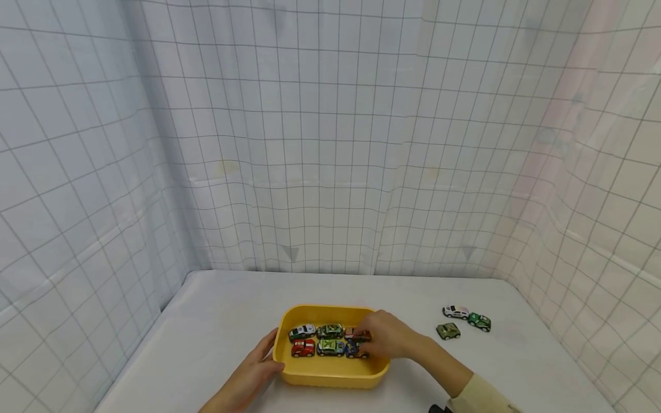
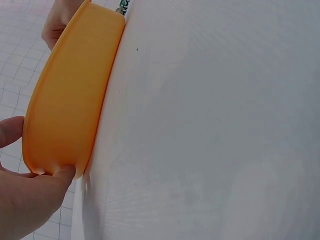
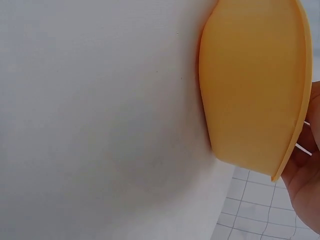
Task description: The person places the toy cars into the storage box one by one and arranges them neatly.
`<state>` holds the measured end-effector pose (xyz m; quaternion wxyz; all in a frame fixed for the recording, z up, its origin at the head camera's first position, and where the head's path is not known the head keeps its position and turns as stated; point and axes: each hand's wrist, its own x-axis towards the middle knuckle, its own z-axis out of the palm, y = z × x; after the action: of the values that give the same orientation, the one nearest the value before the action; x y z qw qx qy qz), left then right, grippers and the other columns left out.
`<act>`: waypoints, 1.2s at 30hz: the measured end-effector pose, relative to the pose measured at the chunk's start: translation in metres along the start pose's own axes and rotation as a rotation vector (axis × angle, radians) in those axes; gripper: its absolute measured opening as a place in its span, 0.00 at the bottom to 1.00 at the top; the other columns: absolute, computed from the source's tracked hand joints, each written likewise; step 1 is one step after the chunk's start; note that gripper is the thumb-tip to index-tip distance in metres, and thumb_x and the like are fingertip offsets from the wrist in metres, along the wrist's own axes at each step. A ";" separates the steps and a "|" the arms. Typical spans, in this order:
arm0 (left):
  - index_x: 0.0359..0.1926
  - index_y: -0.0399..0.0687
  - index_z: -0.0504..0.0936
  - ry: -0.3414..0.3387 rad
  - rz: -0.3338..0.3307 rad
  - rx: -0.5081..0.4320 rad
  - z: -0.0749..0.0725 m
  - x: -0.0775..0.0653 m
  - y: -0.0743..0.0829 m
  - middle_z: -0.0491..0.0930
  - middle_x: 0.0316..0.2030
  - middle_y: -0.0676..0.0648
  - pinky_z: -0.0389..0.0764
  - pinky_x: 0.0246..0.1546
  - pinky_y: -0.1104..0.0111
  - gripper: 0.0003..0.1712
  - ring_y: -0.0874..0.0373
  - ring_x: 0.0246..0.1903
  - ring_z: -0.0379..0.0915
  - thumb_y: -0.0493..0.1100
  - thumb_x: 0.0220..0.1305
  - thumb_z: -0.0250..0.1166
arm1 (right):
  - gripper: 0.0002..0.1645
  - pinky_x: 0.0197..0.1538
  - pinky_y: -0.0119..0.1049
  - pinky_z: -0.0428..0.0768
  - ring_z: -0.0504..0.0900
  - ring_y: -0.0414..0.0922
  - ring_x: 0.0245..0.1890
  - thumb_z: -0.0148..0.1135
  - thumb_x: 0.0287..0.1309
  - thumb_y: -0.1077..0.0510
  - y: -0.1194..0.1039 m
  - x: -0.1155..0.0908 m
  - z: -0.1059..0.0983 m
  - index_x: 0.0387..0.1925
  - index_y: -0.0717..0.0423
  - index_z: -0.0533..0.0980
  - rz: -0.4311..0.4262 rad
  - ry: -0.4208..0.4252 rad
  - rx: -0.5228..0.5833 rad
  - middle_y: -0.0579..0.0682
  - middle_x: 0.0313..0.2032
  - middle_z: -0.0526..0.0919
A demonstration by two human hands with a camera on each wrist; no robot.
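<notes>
A yellow tray holds toy cars in two rows. At the back are a white-and-green car, a camouflage car and an orange-red car; in front, a red car, a light green car and a blue car. My left hand grips the tray's left end, its thumb against the outer wall. Over the tray's right rim, my right hand pinches at the two right-hand cars; I cannot tell which one it holds. In the right wrist view, the tray wall hides its fingertips.
On the white table to the right lie a white toy car, a green toy car and an olive camouflage car. Grid-patterned curtains hang behind the table and along both sides.
</notes>
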<state>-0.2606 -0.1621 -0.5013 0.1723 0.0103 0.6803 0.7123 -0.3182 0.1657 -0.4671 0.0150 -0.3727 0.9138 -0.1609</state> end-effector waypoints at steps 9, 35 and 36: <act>0.81 0.34 0.41 -0.017 0.025 0.000 0.000 -0.004 0.001 0.31 0.79 0.27 0.53 0.72 0.40 0.49 0.26 0.75 0.34 0.28 0.66 0.57 | 0.12 0.54 0.41 0.84 0.86 0.47 0.45 0.73 0.60 0.63 0.004 -0.008 -0.015 0.46 0.60 0.87 -0.029 0.060 0.108 0.48 0.42 0.89; 0.81 0.34 0.40 -0.029 0.029 -0.014 0.000 -0.005 0.000 0.30 0.79 0.27 0.52 0.72 0.40 0.50 0.26 0.75 0.34 0.28 0.65 0.57 | 0.12 0.49 0.38 0.86 0.86 0.50 0.43 0.74 0.59 0.64 0.038 -0.048 -0.050 0.45 0.56 0.85 0.028 0.173 0.102 0.47 0.42 0.88; 0.81 0.34 0.40 -0.029 0.030 -0.013 0.000 -0.005 0.000 0.30 0.79 0.27 0.52 0.72 0.40 0.50 0.25 0.75 0.34 0.28 0.65 0.57 | 0.12 0.49 0.38 0.86 0.86 0.48 0.43 0.74 0.58 0.65 0.040 -0.050 -0.052 0.44 0.55 0.85 0.031 0.181 0.096 0.47 0.42 0.88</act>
<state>-0.2558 -0.1636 -0.4998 0.1714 0.0295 0.6727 0.7192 -0.3165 0.2418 -0.4343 -0.0474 -0.3415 0.9082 -0.2373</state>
